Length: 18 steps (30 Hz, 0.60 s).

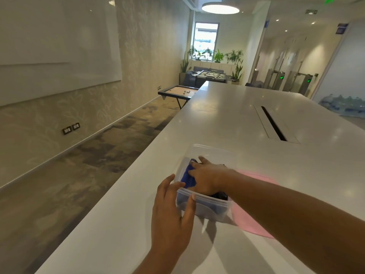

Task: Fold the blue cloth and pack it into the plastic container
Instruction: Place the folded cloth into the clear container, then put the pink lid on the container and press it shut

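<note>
A clear plastic container (212, 153) sits on the white table near its left edge. The folded blue cloth (188, 176) lies inside it, mostly covered. My right hand (207, 177) reaches into the container with fingers spread flat on top of the cloth, pressing it down. My left hand (171, 210) grips the container's near left corner, thumb over the rim and fingers against the outside wall. Something dark (221, 195) shows inside the container under my right wrist; I cannot tell what it is.
A pink lid or sheet (254, 220) lies on the white table (227, 115) right of the container, partly under my right forearm. A cable slot (273, 123) runs along the table's middle. The table's left edge drops to carpeted floor.
</note>
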{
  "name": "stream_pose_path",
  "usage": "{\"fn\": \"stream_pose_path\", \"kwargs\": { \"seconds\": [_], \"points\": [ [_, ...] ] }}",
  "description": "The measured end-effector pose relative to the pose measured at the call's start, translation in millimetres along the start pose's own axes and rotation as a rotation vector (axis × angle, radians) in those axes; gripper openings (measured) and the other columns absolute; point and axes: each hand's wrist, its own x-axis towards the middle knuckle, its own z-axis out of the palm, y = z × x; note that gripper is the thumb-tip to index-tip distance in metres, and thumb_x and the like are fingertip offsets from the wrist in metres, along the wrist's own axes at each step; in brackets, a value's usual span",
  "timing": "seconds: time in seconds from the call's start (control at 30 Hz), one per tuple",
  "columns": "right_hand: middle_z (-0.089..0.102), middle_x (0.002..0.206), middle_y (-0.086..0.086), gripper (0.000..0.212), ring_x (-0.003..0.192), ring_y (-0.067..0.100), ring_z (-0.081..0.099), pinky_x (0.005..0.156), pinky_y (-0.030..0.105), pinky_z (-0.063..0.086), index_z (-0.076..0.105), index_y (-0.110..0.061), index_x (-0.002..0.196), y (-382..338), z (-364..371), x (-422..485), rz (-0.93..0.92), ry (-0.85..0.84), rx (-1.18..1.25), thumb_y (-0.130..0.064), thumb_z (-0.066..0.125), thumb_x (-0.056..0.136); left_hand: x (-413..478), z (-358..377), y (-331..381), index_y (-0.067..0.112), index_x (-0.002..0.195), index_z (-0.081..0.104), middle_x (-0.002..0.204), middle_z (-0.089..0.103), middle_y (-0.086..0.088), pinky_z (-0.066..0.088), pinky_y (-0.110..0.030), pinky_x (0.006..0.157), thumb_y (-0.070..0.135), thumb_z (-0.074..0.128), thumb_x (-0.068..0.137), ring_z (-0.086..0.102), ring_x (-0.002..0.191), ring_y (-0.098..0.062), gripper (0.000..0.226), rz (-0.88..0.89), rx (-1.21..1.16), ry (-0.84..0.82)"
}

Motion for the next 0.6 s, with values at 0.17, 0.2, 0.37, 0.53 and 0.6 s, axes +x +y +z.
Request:
{"fn": "stream_pose_path", "kwargs": {
  "seconds": [0.17,0.2,0.37,0.53,0.6],
  "points": [
    [0.066,0.106,-0.002,0.027,0.095,0.016,0.06,0.081,0.03,0.049,0.066,-0.023,0.102,19,-16,-60,-0.032,0.734,0.399,-0.046,0.062,0.088,2,-2,1,0.036,0.119,0.051,0.139,0.045,0.011,0.038,-0.013,0.086,0.057,0.051,0.081,0.045,0.112,-0.002,0.043,0.008,-0.035,-0.018],
    [0.065,0.093,-0.002,0.015,0.084,0.014,0.06,0.073,0.026,0.046,0.065,-0.023,0.091,28,-14,-73,0.011,0.873,0.453,-0.038,0.065,0.088,2,-2,0,0.037,0.118,0.05,0.14,0.046,0.009,0.039,-0.011,0.084,0.053,0.054,0.082,0.046,0.112,-0.003,0.04,0.011,-0.039,-0.019],
    [0.062,0.066,-0.01,0.016,0.061,0.004,0.058,0.054,0.017,0.037,0.057,-0.025,0.072,71,25,-117,0.385,1.0,0.756,-0.024,0.066,0.086,1,0,-2,0.035,0.116,0.052,0.141,0.047,0.004,0.048,-0.02,0.082,0.051,0.057,0.079,0.05,0.115,-0.009,0.041,0.02,-0.041,-0.004],
    [0.064,0.066,-0.016,0.02,0.06,-0.003,0.059,0.05,0.008,0.036,0.058,-0.033,0.069,58,70,-138,0.364,0.665,0.639,-0.036,0.076,0.077,-3,-1,2,0.039,0.114,0.051,0.139,0.049,0.001,0.056,-0.038,0.086,0.051,0.059,0.079,0.053,0.115,-0.014,0.038,0.042,-0.04,-0.008],
    [0.065,0.068,-0.016,0.02,0.061,-0.002,0.06,0.053,0.008,0.037,0.059,-0.035,0.073,48,79,-143,0.352,0.554,0.634,-0.05,0.072,0.071,-4,-1,2,0.036,0.115,0.052,0.14,0.049,0.001,0.056,-0.039,0.087,0.049,0.061,0.08,0.054,0.116,-0.017,0.038,0.041,-0.049,-0.012]
  ]
}}
